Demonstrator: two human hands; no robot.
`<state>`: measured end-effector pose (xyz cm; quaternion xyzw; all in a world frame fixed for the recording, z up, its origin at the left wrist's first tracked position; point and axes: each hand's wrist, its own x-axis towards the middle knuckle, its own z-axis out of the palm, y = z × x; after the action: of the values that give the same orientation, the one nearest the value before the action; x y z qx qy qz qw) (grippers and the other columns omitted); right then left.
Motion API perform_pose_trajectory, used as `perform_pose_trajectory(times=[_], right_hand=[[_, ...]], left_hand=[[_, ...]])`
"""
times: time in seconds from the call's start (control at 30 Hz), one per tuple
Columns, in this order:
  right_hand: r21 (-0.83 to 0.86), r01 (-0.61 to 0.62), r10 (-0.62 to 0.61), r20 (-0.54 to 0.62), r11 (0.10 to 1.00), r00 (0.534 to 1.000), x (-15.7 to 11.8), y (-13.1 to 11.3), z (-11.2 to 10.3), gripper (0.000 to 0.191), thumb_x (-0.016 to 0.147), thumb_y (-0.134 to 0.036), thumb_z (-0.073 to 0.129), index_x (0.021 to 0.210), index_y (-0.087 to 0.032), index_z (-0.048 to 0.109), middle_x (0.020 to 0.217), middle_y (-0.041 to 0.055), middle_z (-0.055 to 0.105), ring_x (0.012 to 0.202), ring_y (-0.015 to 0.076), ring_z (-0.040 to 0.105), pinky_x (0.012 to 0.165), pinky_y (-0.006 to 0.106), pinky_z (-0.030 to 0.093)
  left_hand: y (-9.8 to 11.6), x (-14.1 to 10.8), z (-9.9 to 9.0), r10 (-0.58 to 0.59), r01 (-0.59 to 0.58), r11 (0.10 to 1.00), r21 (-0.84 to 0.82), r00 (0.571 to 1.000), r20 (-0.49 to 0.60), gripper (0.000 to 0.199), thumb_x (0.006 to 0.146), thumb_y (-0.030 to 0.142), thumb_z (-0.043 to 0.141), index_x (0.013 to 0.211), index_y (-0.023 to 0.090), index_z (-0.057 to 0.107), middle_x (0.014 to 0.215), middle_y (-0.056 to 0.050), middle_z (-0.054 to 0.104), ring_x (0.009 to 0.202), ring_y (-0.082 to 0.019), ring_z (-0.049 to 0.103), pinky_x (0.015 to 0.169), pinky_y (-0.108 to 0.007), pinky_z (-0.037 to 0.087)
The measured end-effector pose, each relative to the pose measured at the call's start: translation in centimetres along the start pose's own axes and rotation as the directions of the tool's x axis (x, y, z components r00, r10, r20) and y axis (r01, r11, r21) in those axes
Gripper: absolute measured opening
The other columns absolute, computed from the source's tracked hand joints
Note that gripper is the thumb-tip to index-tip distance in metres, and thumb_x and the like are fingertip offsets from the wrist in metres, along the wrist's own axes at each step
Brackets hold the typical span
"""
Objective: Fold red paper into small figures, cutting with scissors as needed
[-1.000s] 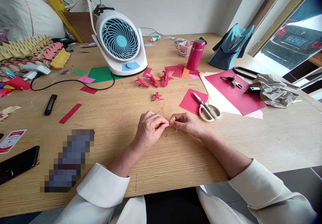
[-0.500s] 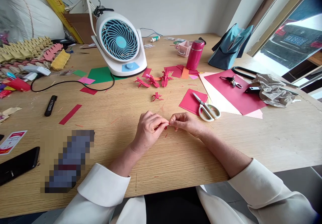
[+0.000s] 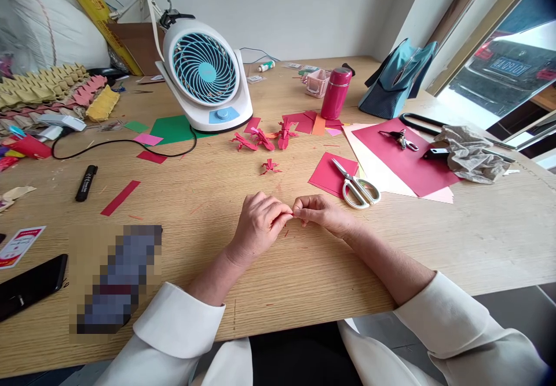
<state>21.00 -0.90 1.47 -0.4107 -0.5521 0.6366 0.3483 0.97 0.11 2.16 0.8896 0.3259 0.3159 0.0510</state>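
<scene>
My left hand [image 3: 262,224] and my right hand [image 3: 324,214] meet fingertip to fingertip above the table, both closed in a pinch. Between them is a small piece of red paper [image 3: 292,214], mostly hidden by the fingers. Just beyond my hands sits a small folded red paper figure [image 3: 270,166]. Farther back, several more folded red figures [image 3: 262,139] stand in a group. To the right of my right hand, white-handled scissors [image 3: 360,193] lie partly on red paper squares [image 3: 325,173].
A white fan [image 3: 206,73] stands at the back, near a pink flask [image 3: 336,94] and a blue bag [image 3: 393,85]. Large red sheets [image 3: 417,169] lie at the right. On the left are a black marker [image 3: 87,183], a red strip [image 3: 120,198] and a dark phone [image 3: 35,286].
My left fingers have shifted slightly and now cover more of the red paper. Both hands stay in nearly the same place; the view has moved a little.
</scene>
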Motion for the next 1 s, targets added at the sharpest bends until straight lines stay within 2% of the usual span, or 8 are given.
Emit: perform_pose_trajectory(times=[0.37, 0.57, 0.73, 0.87, 1.0], right_hand=[[-0.211, 0.112, -0.105, 0.046, 0.971, 0.993, 0.1, 0.3, -0.2, 0.029, 0.086, -0.044, 0.061, 0.077, -0.017, 0.053, 0.067, -0.0041, 0.047, 0.061, 0.0095, 0.039, 0.058, 0.024, 0.032], [-0.300, 0.173, -0.190, -0.027, 0.938, 0.981, 0.0, 0.4, 0.1, 0.030, 0.087, -0.046, 0.060, 0.083, -0.017, 0.056, 0.070, -0.0021, 0.049, 0.063, 0.0107, 0.041, 0.057, 0.025, 0.033], [-0.457, 0.281, -0.351, -0.076, 0.844, 0.933, -0.2, 0.2, 0.5, 0.018, 0.091, -0.035, 0.057, 0.086, -0.018, 0.060, 0.085, 0.0040, 0.056, 0.070, 0.0129, 0.050, 0.062, 0.026, 0.041], [-0.566, 0.386, -0.484, -0.025, 0.728, 0.875, -0.4, 0.3, 0.8, 0.007, 0.091, -0.024, 0.054, 0.090, -0.019, 0.060, 0.089, 0.0059, 0.057, 0.074, 0.0146, 0.055, 0.067, 0.029, 0.048], [-0.604, 0.427, -0.534, 0.005, 0.672, 0.846, -0.4, 0.5, 0.9, 0.007, 0.093, -0.022, 0.053, 0.094, -0.020, 0.059, 0.091, 0.0059, 0.056, 0.074, 0.0147, 0.057, 0.069, 0.031, 0.051]], left_hand=[[0.0, 0.1, -0.2, 0.023, -0.025, 0.999, 0.037, 0.998, 0.064, 0.011, 0.092, 0.021, 0.058, 0.081, 0.021, 0.059, 0.078, 0.000, 0.069, 0.076, -0.019, 0.053, 0.075, -0.038, 0.034], [-0.2, 0.0, 0.0, -0.023, 0.021, 0.999, 0.029, 0.998, 0.053, 0.013, 0.089, 0.018, 0.058, 0.076, 0.021, 0.057, 0.074, -0.001, 0.066, 0.075, -0.019, 0.053, 0.077, -0.037, 0.037], [0.0, -0.2, 0.2, -0.094, 0.095, 0.996, -0.005, 0.995, 0.015, 0.014, 0.089, 0.018, 0.059, 0.075, 0.021, 0.057, 0.073, -0.001, 0.066, 0.075, -0.019, 0.053, 0.078, -0.037, 0.038], [0.1, -0.4, 0.3, -0.159, 0.158, 0.987, -0.030, 0.987, -0.036, 0.014, 0.089, 0.018, 0.062, 0.075, 0.021, 0.058, 0.072, 0.000, 0.067, 0.075, -0.019, 0.054, 0.077, -0.036, 0.038], [0.1, -0.3, 0.2, -0.177, 0.174, 0.982, -0.070, 0.983, -0.045, 0.016, 0.087, 0.017, 0.064, 0.073, 0.021, 0.059, 0.071, 0.000, 0.067, 0.073, -0.019, 0.054, 0.076, -0.035, 0.039]])
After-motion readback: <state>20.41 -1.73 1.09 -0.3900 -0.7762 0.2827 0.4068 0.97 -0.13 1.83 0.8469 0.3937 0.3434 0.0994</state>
